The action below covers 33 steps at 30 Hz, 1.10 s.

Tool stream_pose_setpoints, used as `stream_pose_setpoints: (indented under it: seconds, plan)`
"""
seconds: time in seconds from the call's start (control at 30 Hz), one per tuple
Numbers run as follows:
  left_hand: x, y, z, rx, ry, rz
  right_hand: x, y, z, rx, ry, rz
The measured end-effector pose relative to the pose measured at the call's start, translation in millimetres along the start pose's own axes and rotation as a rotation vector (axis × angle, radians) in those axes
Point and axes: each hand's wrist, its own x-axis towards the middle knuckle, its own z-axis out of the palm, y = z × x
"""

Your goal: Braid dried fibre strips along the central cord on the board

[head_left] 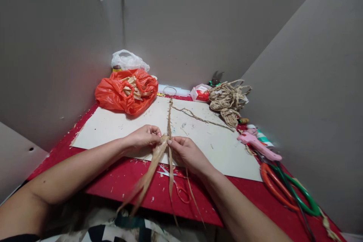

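A thin plaited cord (169, 119) of dry tan fibre runs up the white board from between my hands. My left hand (144, 136) pinches a wide dry husk strip (156, 159) near its top, and the strip's loose ends hang over the table's front edge, blurred. Thumb and fingers of my right hand (185, 151) close on the lower end of the cord, just right of the wide strip. Narrower strips (171, 176) dangle below my right hand. Red-handled scissors (181, 191) lie behind these strips on the red cloth.
An orange plastic bag (113, 94) of husk pieces sits at back left. Bundled twine (227, 96) lies at back right, one length (201, 118) crossing the white board (227, 151). A pink glue gun (259, 145) and large orange-and-green-handled shears (276, 187) line the right edge.
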Motion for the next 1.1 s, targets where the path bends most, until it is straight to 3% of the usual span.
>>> stream_pose_setpoints:
  seconds: [0.23,0.4,1.1]
  plan:
    - [4.0,-3.6,-2.3,-0.029,-0.038,0.026,0.4,1.1,-0.3,-0.006,0.011,-0.013]
    - [4.3,-2.2,-4.6,-0.072,-0.067,-0.045,0.5,0.5,0.3,-0.008,0.003,-0.01]
    - [6.6,-3.4,-6.0,-0.031,0.002,-0.069,-1.2,-0.1,0.7,-0.043,-0.054,0.028]
